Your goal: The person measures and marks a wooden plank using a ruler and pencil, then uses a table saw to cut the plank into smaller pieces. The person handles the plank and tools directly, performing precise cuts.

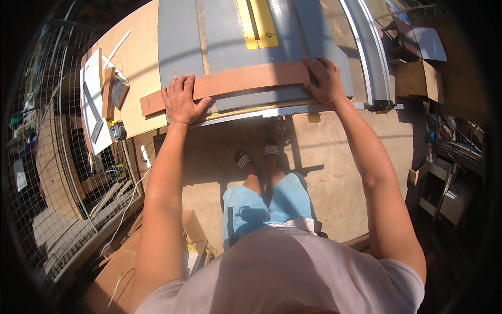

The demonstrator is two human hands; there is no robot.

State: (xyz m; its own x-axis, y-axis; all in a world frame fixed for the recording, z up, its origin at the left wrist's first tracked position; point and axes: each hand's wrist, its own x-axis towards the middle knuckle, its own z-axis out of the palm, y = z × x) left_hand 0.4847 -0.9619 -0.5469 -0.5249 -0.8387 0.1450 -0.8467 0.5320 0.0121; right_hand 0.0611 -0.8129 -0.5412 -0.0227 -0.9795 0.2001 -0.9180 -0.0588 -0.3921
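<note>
Reddish-brown wooden board (251, 78) lies along near side of grey saw bench (225, 31). Your left hand (181, 102) and right hand (327, 82) grasp it, 1 grip toward each end. Should handle stiff, fairly light; hold 2-handed.

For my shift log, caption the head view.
Left hand and right hand rest on a reddish wooden board lying across a gray table saw.

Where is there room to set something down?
The grey metal tabletop is bare left of the yellow slotted plate, beyond the reddish-brown wooden board; so is the pale plywood surface between tabletop and brown wood pieces. Crowded: the left end, with flat white panel and black tape measure, and the board, under left hand and right hand.
</note>
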